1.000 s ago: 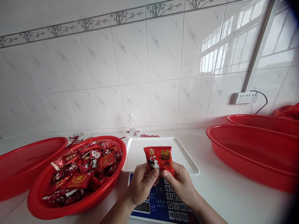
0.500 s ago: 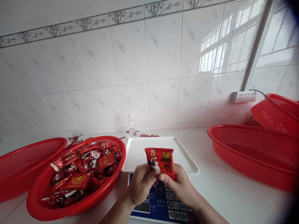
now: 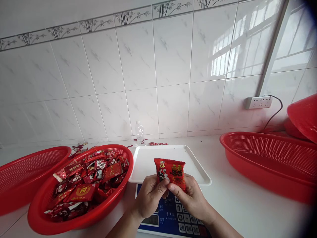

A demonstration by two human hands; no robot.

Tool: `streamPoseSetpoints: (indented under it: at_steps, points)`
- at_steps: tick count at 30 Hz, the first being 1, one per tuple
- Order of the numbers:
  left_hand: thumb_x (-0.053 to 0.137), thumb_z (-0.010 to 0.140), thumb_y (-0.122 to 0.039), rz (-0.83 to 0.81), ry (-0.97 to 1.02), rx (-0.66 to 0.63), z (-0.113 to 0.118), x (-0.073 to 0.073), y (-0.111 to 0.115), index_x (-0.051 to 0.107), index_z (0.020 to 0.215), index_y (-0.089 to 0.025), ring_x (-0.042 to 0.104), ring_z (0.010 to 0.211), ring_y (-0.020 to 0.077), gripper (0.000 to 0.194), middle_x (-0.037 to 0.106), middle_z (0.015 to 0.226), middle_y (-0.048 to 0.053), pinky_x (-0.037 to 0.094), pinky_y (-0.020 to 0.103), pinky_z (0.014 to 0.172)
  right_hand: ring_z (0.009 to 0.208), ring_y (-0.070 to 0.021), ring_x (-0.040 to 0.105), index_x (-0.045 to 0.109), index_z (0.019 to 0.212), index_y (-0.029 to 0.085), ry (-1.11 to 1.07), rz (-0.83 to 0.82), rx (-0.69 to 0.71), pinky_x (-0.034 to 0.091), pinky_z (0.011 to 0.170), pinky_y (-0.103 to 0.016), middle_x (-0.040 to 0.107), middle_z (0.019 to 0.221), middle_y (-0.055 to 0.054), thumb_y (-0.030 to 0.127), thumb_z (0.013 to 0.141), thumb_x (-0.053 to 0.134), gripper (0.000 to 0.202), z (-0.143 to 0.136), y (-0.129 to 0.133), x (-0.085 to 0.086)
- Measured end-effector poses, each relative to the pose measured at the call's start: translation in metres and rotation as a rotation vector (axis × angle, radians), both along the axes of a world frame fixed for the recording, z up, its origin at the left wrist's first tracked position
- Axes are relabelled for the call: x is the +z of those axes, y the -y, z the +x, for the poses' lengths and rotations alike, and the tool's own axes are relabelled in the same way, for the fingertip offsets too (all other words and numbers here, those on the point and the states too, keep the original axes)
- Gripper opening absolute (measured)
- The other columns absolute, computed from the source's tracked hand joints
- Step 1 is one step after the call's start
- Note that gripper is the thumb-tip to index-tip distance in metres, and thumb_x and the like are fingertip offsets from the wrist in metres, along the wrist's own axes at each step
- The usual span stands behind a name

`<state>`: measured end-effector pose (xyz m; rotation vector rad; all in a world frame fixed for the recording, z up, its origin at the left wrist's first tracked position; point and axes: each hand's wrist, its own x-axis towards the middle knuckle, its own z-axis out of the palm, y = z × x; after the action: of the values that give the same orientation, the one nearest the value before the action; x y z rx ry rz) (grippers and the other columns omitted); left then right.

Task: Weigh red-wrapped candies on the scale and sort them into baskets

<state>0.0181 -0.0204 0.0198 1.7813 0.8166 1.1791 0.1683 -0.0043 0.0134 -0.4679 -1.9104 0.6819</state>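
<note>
Away at the right edge, a tilted basket (image 3: 304,114) slides farther out of frame! Lower centre, left hand (image 3: 150,195) and right hand (image 3: 194,197) pinch a red packet (image 3: 171,171) by its lower end, above the scale (image 3: 169,228), probably to steady it. White counter (image 3: 247,211) below, marbled wall tiles (image 3: 173,112) filling the upper frame.

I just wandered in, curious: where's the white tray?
In the head view, the white tray sits just right of centre, beyond the red packet held by left hand and right hand, with the filled red basket on its left.
</note>
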Motion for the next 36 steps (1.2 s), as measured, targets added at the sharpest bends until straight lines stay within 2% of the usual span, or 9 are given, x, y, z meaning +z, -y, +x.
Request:
streamPoseSetpoints:
  at_steps: [7, 11, 14, 18, 23, 30, 36]
  points:
    - [0.043, 0.087, -0.057, 0.003, -0.016, 0.025, 0.000, 0.001, 0.001, 0.049, 0.062, -0.015, 0.044, 0.055, 0.0118, 0.049, 0.045, 0.056, 0.000, 0.033, 0.024, 0.052, 0.065, -0.0140, 0.057, 0.060, 0.067, 0.019, -0.006, 0.026, -0.010, 0.045, 0.062, -0.025, 0.063, 0.068, -0.002, 0.041, 0.092, 0.046, 0.036, 0.000, 0.001, 0.001]
    - [0.044, 0.087, -0.055, 0.017, -0.010, 0.035, -0.001, 0.000, 0.001, 0.049, 0.063, -0.015, 0.043, 0.054, 0.0112, 0.047, 0.045, 0.057, 0.000, 0.033, 0.023, 0.052, 0.065, -0.0147, 0.058, 0.060, 0.067, 0.019, -0.016, -0.026, 0.007, 0.046, 0.062, -0.026, 0.063, 0.068, -0.003, 0.044, 0.091, 0.046, 0.038, -0.001, 0.000, -0.001]
    - [0.044, 0.087, -0.055, 0.033, 0.007, 0.038, -0.002, -0.001, 0.001, 0.047, 0.061, -0.016, 0.042, 0.054, 0.0106, 0.047, 0.044, 0.056, -0.001, 0.033, 0.023, 0.052, 0.064, -0.0152, 0.058, 0.061, 0.067, 0.018, -0.027, -0.081, 0.038, 0.046, 0.061, -0.026, 0.063, 0.068, -0.003, 0.052, 0.088, 0.047, 0.042, -0.001, -0.001, -0.003]
    - [0.044, 0.087, -0.055, 0.039, 0.037, 0.062, -0.002, -0.001, 0.002, 0.050, 0.062, -0.015, 0.044, 0.055, 0.0115, 0.047, 0.047, 0.057, 0.000, 0.035, 0.023, 0.053, 0.064, -0.0160, 0.057, 0.063, 0.068, 0.018, -0.050, -0.074, 0.040, 0.045, 0.061, -0.027, 0.063, 0.068, -0.004, 0.061, 0.084, 0.046, 0.049, -0.001, -0.001, 0.000]
    - [0.042, 0.087, -0.057, 0.026, 0.045, 0.160, -0.002, 0.004, 0.003, 0.053, 0.063, -0.014, 0.046, 0.053, 0.0120, 0.050, 0.049, 0.055, 0.001, 0.036, 0.024, 0.052, 0.069, -0.0169, 0.056, 0.065, 0.075, 0.019, -0.053, -0.062, 0.050, 0.044, 0.065, -0.028, 0.065, 0.072, -0.004, 0.049, 0.092, 0.041, 0.042, 0.001, 0.000, 0.007]
    - [0.043, 0.085, -0.059, 0.023, 0.030, 0.130, -0.001, 0.004, 0.003, 0.051, 0.062, -0.015, 0.047, 0.054, 0.0125, 0.051, 0.050, 0.056, 0.001, 0.037, 0.024, 0.051, 0.068, -0.0161, 0.058, 0.064, 0.076, 0.019, -0.021, -0.036, 0.015, 0.045, 0.068, -0.028, 0.066, 0.073, -0.004, 0.037, 0.094, 0.041, 0.035, 0.000, 0.000, 0.004]
    - [0.044, 0.084, -0.061, 0.033, 0.028, 0.105, -0.002, 0.002, 0.002, 0.051, 0.065, -0.015, 0.045, 0.054, 0.0120, 0.050, 0.049, 0.057, 0.001, 0.036, 0.024, 0.051, 0.066, -0.0159, 0.059, 0.067, 0.079, 0.019, -0.035, -0.030, -0.009, 0.047, 0.067, -0.027, 0.067, 0.074, -0.004, 0.036, 0.095, 0.041, 0.034, 0.000, 0.000, 0.005]
